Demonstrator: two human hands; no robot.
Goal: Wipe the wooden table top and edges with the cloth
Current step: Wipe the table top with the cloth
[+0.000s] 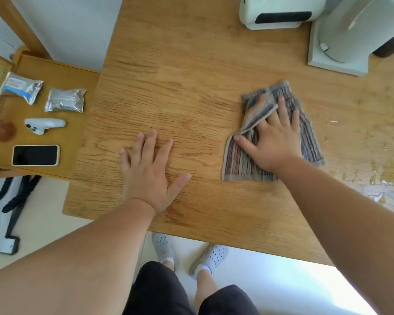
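Right grip, fingers flat and apart, presses the cloth mid-table, left grip likewise splayed on wood; that loose fold could bunch, skipping spots.

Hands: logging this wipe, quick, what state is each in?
Left hand: open, flat on the wooden table, holding nothing.
Right hand: open, straight fingers pressing the striped cloth down.

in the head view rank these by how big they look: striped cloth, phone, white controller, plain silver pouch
1. striped cloth, clearly the largest
2. phone and plain silver pouch: they look about alike, so not ranked
3. white controller, slimmest and smallest
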